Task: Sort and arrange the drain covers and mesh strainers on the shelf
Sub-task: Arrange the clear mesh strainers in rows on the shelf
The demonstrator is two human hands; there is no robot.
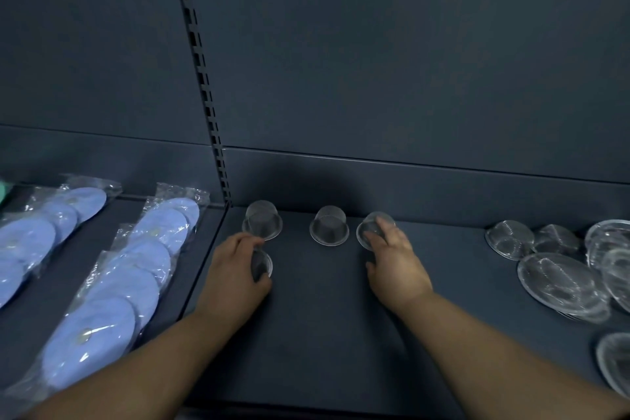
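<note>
Small metal mesh cup strainers stand upside down near the back of the dark shelf [324, 334]: one at the left [262, 220] and one in the middle [329, 225]. My left hand [235, 276] grips another small strainer [261, 264] just in front of the left one. My right hand [392, 259] holds a tilted strainer [370, 228] at the right end of the row, fingers curled over it. Several wide, shallow mesh strainers [559, 280] lie piled at the far right.
Two rows of blue round drain covers in clear plastic bags [112, 283] [44, 232] lie on the neighbouring shelf bay to the left. A slotted upright [201, 78] divides the bays. The dark back panel rises behind everything.
</note>
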